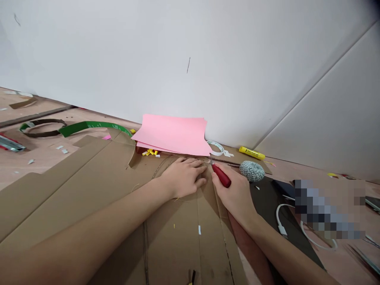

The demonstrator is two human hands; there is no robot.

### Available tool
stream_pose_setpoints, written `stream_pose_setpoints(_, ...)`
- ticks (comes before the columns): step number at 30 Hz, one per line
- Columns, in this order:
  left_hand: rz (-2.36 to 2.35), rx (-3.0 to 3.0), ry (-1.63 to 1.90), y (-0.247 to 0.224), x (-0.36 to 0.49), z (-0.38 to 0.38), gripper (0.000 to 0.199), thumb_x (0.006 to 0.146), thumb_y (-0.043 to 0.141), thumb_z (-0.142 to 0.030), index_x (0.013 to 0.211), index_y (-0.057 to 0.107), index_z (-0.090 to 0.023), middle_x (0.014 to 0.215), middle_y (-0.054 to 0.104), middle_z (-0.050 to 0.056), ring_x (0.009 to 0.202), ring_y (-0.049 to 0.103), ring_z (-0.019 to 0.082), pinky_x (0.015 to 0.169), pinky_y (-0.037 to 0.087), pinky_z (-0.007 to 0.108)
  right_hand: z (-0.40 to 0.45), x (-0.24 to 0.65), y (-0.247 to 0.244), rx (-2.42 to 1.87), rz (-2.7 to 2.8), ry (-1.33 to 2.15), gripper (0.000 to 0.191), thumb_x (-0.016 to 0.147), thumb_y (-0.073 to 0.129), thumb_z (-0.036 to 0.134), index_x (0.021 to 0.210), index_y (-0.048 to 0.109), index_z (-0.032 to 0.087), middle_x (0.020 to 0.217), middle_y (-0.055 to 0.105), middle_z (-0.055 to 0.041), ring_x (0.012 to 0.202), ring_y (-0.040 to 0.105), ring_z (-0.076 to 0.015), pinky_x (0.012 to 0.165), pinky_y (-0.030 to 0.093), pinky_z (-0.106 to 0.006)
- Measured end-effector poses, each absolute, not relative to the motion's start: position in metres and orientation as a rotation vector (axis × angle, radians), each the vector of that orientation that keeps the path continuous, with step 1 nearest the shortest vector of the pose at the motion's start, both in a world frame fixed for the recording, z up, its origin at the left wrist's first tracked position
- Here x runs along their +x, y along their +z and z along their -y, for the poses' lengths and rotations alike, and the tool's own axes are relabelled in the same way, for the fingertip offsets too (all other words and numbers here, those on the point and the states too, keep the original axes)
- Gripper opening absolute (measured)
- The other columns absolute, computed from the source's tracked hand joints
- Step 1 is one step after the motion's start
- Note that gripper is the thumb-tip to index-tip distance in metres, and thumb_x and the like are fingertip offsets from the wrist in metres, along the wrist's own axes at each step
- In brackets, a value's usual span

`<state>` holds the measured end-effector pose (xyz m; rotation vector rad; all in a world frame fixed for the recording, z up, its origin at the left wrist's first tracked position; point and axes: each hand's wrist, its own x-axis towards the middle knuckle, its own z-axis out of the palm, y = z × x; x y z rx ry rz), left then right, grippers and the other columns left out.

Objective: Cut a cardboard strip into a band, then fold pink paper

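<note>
A large brown cardboard sheet point(178, 245) lies in front of me. My left hand point(185, 176) rests palm down on it, fingers spread and pointing right, holding nothing. Just to the right, my right hand point(234, 190) grips a red-handled tool point(221, 175). The tool's thin metal tip points away from me, at the cardboard's far part near the left fingertips. Beyond the hands, pink paper sheets point(173, 134) lean against the white wall. Small yellow pieces point(151, 152) lie at the lower left of the paper.
A white tape roll point(216, 148), a yellow tube point(251, 153) and a ball of grey yarn point(252, 171) are at the right. Farther right are a white cable point(281, 227) and a blurred patch. Green strip point(95, 126) and a red cutter point(11, 143) lie left.
</note>
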<state>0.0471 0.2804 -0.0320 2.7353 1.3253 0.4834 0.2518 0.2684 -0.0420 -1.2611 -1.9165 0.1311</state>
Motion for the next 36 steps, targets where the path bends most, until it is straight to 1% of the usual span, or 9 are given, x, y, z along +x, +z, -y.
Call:
stream_pose_setpoints(4, -1.32, 2.741, 0.488, -0.033, 0.048, -0.28, 0.039, 0.104, 0.066, -0.04, 0.137, 0.065, -0.019, 0.147, 0.063, 0.013, 0.134, 0.062, 0.031, 0.115, 0.05, 0.059, -0.269, 0.252, -0.044, -1.26, 1.911, 0.124, 0.035, 0.094, 0.058, 0.036, 0.117, 0.08, 0.021, 0.121, 0.083, -0.0128, 0.106, 0.079, -0.0356, 0.096, 0.06, -0.051)
stream_pose_setpoints(8, -1.323, 2.739, 0.482, -0.033, 0.048, -0.28, 0.039, 0.104, 0.066, -0.04, 0.137, 0.065, -0.019, 0.146, 0.064, 0.013, 0.133, 0.062, 0.031, 0.115, 0.05, 0.058, -0.266, 0.253, -0.046, -1.266, 1.906, 0.128, 0.036, 0.095, 0.057, 0.036, 0.118, 0.08, 0.02, 0.123, 0.082, -0.0134, 0.108, 0.079, -0.0356, 0.098, 0.059, -0.052)
stream_pose_setpoints(12, -1.323, 2.732, 0.477, -0.033, 0.049, -0.279, 0.04, 0.105, 0.066, -0.041, 0.139, 0.064, -0.019, 0.147, 0.063, 0.013, 0.135, 0.061, 0.031, 0.116, 0.049, 0.059, -0.263, 0.254, -0.047, -1.274, 1.903, 0.121, 0.039, 0.094, 0.058, 0.036, 0.121, 0.08, 0.017, 0.124, 0.082, -0.0144, 0.111, 0.078, -0.0355, 0.1, 0.059, -0.051)
stream_pose_setpoints(17, -1.332, 2.722, 0.461, -0.033, 0.049, -0.279, 0.042, 0.105, 0.065, -0.042, 0.14, 0.064, -0.019, 0.146, 0.064, 0.013, 0.136, 0.061, 0.031, 0.116, 0.048, 0.06, -0.263, 0.253, -0.047, -1.289, 1.896, 0.127, 0.038, 0.094, 0.058, 0.038, 0.119, 0.081, 0.019, 0.124, 0.082, -0.0141, 0.108, 0.079, -0.0357, 0.098, 0.059, -0.051)
stream_pose_setpoints(24, -1.333, 2.718, 0.463, -0.031, 0.05, -0.278, 0.04, 0.105, 0.065, -0.041, 0.138, 0.065, -0.018, 0.145, 0.064, 0.013, 0.136, 0.061, 0.031, 0.117, 0.048, 0.06, -0.258, 0.252, -0.045, -1.33, 1.867, 0.153, 0.042, 0.094, 0.058, 0.04, 0.122, 0.08, 0.017, 0.122, 0.082, -0.0145, 0.106, 0.079, -0.0365, 0.099, 0.058, -0.053)
stream_pose_setpoints(31, -1.308, 2.74, 0.481, -0.032, 0.05, -0.278, 0.042, 0.105, 0.065, -0.041, 0.14, 0.063, -0.018, 0.148, 0.063, 0.013, 0.137, 0.061, 0.031, 0.116, 0.049, 0.059, -0.256, 0.251, -0.044, -1.342, 1.824, 0.229, 0.043, 0.091, 0.061, 0.04, 0.12, 0.082, 0.017, 0.123, 0.082, -0.0155, 0.11, 0.077, -0.0376, 0.105, 0.054, -0.055)
stream_pose_setpoints(36, -1.299, 2.782, 0.483, -0.032, 0.049, -0.279, 0.039, 0.105, 0.065, -0.04, 0.138, 0.064, -0.018, 0.145, 0.065, 0.013, 0.133, 0.063, 0.03, 0.115, 0.05, 0.058, -0.259, 0.252, -0.036, -1.345, 1.671, 0.363, 0.04, 0.089, 0.068, 0.043, 0.117, 0.082, 0.019, 0.123, 0.081, -0.014, 0.114, 0.074, -0.0344, 0.106, 0.054, -0.05)
